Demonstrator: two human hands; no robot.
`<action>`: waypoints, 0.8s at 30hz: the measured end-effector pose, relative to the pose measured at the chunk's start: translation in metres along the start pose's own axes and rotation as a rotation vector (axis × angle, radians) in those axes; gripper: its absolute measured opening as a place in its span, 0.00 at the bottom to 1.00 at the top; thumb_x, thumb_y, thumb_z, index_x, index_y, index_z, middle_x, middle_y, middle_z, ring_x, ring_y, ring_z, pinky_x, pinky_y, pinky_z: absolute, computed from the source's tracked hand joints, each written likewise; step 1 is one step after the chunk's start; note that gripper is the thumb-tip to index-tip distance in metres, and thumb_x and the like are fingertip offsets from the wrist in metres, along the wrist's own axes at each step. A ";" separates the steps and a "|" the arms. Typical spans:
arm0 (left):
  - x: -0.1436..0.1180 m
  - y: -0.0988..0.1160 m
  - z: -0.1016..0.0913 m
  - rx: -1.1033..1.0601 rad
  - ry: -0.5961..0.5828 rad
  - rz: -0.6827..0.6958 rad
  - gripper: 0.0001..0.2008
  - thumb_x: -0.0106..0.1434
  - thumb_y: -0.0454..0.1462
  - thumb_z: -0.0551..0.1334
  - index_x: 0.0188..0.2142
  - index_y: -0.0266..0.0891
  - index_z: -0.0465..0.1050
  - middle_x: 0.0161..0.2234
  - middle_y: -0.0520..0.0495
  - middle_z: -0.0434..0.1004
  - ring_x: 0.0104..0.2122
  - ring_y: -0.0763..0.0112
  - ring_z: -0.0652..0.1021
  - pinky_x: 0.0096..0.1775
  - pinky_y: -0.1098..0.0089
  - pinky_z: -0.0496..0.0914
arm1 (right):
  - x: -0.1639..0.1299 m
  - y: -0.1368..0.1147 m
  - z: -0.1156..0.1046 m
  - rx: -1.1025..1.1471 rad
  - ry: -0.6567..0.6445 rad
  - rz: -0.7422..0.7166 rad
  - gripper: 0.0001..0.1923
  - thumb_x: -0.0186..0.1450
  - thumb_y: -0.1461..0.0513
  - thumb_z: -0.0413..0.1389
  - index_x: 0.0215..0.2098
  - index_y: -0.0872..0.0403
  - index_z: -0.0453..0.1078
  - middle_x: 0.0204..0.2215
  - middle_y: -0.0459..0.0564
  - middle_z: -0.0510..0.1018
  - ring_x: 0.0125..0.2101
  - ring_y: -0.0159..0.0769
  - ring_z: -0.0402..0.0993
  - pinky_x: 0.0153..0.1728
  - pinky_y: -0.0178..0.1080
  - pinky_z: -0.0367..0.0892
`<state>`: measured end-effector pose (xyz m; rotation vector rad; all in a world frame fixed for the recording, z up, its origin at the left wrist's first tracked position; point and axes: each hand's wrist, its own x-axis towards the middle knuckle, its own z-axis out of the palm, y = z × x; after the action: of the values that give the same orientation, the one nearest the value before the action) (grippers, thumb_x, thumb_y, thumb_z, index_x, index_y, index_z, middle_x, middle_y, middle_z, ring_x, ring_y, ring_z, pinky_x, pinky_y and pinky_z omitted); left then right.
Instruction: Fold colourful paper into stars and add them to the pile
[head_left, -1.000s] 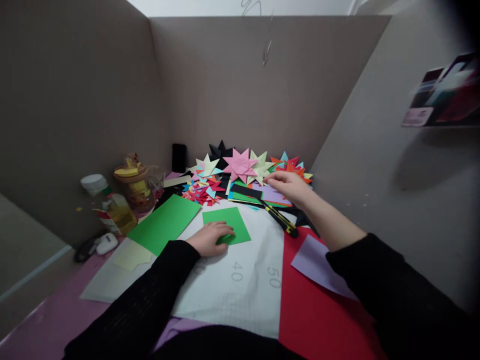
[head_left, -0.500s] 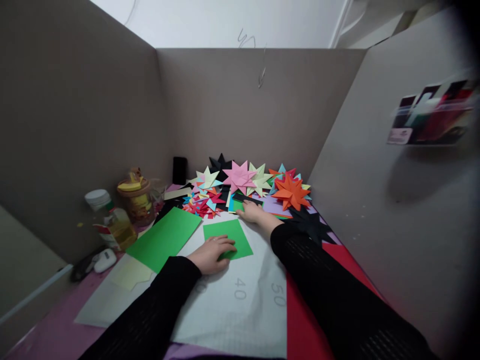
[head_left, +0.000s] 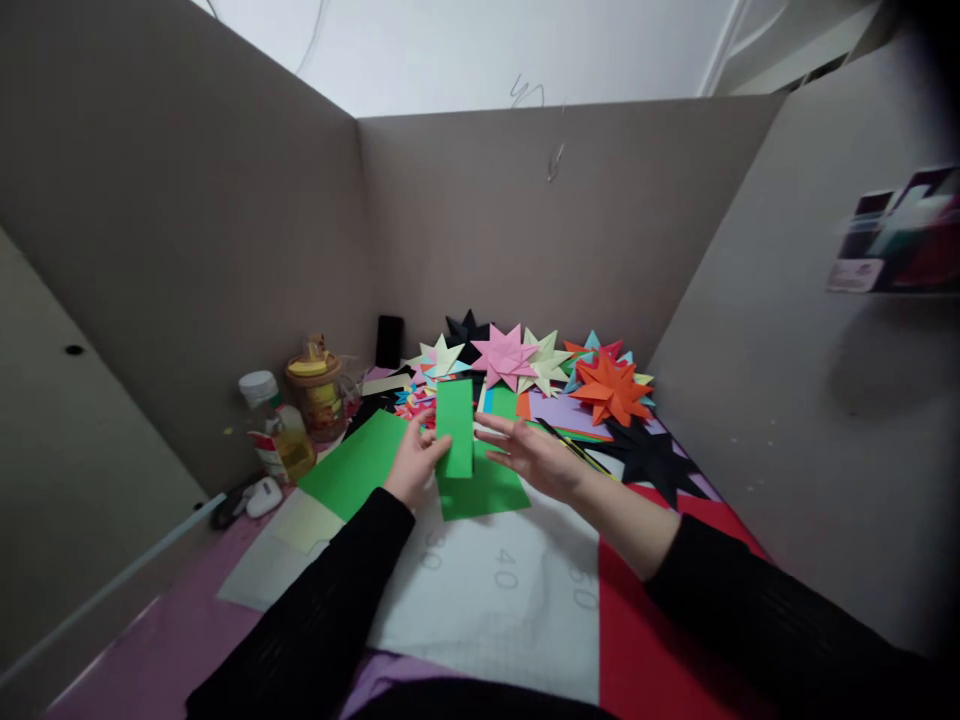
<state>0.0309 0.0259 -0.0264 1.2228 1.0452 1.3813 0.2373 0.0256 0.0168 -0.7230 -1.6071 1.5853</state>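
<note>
The blurred dark card holder [head_left: 900, 235] on the right wall is cut off by the edge; its cards are unreadable.

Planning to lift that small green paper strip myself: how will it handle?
The green paper strip stands upright pinched by the left hand, so probably fairly stiff when held short. It looks thin, likely very light and easily creased.

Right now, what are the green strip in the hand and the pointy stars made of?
The green strip in the left hand looks like thin matte paper: flat, sharp-edged. The stars seem to be folded coloured paper, with crisp creases. The right hand is open beside the strip.
</note>
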 end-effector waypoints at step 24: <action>-0.049 0.022 0.010 1.338 -0.621 0.210 0.30 0.49 0.39 0.66 0.53 0.43 0.68 0.58 0.36 0.65 0.56 0.47 0.66 0.53 0.53 0.62 | -0.161 0.022 -0.166 -1.281 0.296 0.845 0.30 0.36 0.65 0.68 0.38 0.56 0.67 0.36 0.52 0.74 0.36 0.41 0.72 0.33 0.36 0.64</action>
<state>0.0390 -0.0255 -0.0104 2.5394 1.3909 0.1763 0.4616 -0.0110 -0.0329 -2.3983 -2.0934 0.5929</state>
